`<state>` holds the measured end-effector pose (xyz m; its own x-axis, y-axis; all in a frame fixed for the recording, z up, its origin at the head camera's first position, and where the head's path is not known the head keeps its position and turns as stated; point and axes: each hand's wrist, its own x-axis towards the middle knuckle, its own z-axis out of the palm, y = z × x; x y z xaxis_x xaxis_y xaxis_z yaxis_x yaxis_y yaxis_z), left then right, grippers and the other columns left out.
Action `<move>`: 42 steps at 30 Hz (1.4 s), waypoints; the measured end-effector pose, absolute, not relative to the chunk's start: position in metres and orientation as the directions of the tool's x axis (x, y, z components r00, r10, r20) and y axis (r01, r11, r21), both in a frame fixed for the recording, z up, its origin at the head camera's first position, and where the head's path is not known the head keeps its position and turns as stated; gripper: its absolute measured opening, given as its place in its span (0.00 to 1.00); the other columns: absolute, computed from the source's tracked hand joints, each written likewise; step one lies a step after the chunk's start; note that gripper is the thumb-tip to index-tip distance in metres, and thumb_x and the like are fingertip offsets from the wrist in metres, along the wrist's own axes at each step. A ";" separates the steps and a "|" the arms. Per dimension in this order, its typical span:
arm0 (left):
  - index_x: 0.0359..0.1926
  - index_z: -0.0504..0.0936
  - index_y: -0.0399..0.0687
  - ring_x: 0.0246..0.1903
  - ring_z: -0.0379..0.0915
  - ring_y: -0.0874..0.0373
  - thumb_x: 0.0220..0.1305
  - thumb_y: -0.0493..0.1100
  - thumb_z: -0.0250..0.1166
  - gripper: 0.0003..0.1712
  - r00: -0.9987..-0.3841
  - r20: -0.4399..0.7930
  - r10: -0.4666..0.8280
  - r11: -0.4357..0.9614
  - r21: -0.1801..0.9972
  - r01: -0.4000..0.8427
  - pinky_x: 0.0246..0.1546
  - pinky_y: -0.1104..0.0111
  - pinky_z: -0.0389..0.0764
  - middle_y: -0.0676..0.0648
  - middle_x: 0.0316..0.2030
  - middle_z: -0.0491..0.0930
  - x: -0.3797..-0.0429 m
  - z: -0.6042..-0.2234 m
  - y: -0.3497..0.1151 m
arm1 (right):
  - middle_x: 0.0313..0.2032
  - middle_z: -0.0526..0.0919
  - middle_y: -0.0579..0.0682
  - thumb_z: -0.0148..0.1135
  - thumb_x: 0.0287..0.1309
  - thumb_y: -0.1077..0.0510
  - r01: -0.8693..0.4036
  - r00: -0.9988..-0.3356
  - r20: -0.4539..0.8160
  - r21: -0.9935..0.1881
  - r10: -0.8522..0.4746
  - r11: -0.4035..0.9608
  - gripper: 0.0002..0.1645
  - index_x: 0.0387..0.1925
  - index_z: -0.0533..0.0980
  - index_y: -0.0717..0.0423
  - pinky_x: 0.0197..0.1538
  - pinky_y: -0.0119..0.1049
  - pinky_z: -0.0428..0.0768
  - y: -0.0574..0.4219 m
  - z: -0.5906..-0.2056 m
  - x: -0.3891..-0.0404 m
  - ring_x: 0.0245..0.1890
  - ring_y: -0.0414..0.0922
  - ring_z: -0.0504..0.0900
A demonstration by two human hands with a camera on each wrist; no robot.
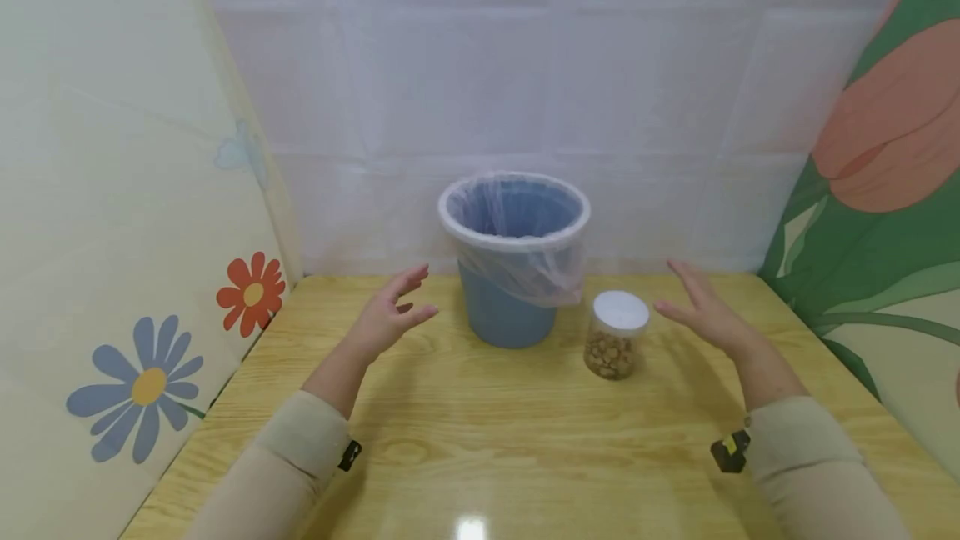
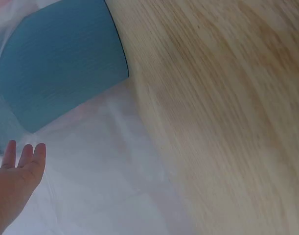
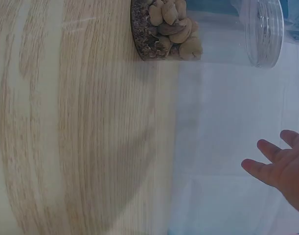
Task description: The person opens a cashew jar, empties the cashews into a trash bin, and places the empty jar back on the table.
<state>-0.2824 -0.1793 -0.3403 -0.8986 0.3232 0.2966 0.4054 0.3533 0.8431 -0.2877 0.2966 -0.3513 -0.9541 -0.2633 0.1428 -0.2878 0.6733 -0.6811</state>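
the left hand (image 1: pixel 386 319), empty, fingers loosely apart, hovers left of the far blue bin (image 1: pixel 498 307); right of the bin, nearer on the table (image 1: pixel 495 432), stands the white-lidded jar (image 1: pixel 618 323), then the right hand (image 1: pixel 708 315), empty, fingers spread

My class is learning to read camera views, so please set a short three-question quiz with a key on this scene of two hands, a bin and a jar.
1. What lines the round blue bin?
2. Which is nearer the clear, cylindrical, white-topped jar: the left hand or the right hand?
3. True or false: the left hand is gripping the bin.

Key:
1. A translucent plastic bag.
2. The right hand.
3. False; the left hand holds nothing.
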 end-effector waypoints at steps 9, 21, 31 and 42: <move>0.66 0.61 0.48 0.64 0.54 0.46 0.57 0.46 0.65 0.38 -0.900 0.301 0.316 0.333 0.853 0.402 0.60 0.50 0.61 0.42 0.65 0.59 -0.294 -0.360 -0.172 | 0.69 0.31 0.63 0.54 0.59 0.41 -0.201 -0.965 0.051 -0.771 -0.257 0.604 0.52 0.71 0.32 0.41 0.54 0.72 0.51 0.296 -0.359 -0.285 0.65 0.69 0.41; 0.64 0.61 0.33 0.62 0.56 0.39 0.57 0.36 0.63 0.35 -0.896 0.278 0.345 0.295 0.874 0.385 0.59 0.49 0.62 0.35 0.63 0.61 -0.276 -0.345 -0.148 | 0.69 0.36 0.64 0.58 0.59 0.48 -0.212 -0.955 0.056 -0.814 -0.291 0.540 0.53 0.71 0.33 0.44 0.55 0.69 0.55 0.295 -0.373 -0.285 0.64 0.70 0.46; 0.63 0.62 0.36 0.61 0.58 0.41 0.56 0.39 0.65 0.35 -0.892 0.264 0.366 0.265 0.890 0.372 0.59 0.48 0.62 0.35 0.62 0.62 -0.287 -0.364 -0.135 | 0.69 0.40 0.64 0.61 0.56 0.50 -0.212 -0.952 0.068 -0.848 -0.297 0.485 0.54 0.71 0.35 0.45 0.56 0.69 0.54 0.292 -0.385 -0.289 0.64 0.69 0.47; 0.61 0.66 0.36 0.61 0.60 0.47 0.55 0.42 0.67 0.34 -0.870 0.260 0.419 0.240 0.893 0.382 0.58 0.53 0.65 0.38 0.60 0.66 -0.289 -0.373 -0.114 | 0.68 0.43 0.65 0.62 0.54 0.52 -0.204 -0.948 0.062 -0.871 -0.313 0.447 0.55 0.71 0.35 0.48 0.57 0.69 0.53 0.289 -0.398 -0.293 0.64 0.69 0.47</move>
